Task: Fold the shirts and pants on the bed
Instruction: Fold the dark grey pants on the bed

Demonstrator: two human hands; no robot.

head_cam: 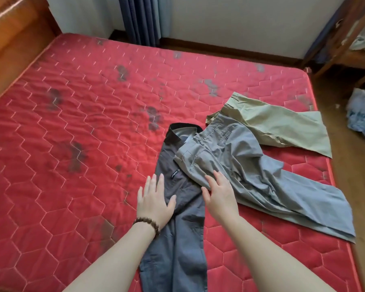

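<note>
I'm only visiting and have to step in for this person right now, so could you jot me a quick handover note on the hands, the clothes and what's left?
Left hand: open, flat on the dark grey collared shirt, which lies lengthwise, narrowed, near the front of the red quilted mattress.
Right hand: open, fingers resting where the shirt meets the blue-grey trousers.
The blue-grey trousers lie rumpled over the shirt's upper right; the pale green trousers lie partly under them, one leg over the bed's edge.
Done: shirt apparently part-folded.
Left: finish the shirt, fold both trousers.
</note>
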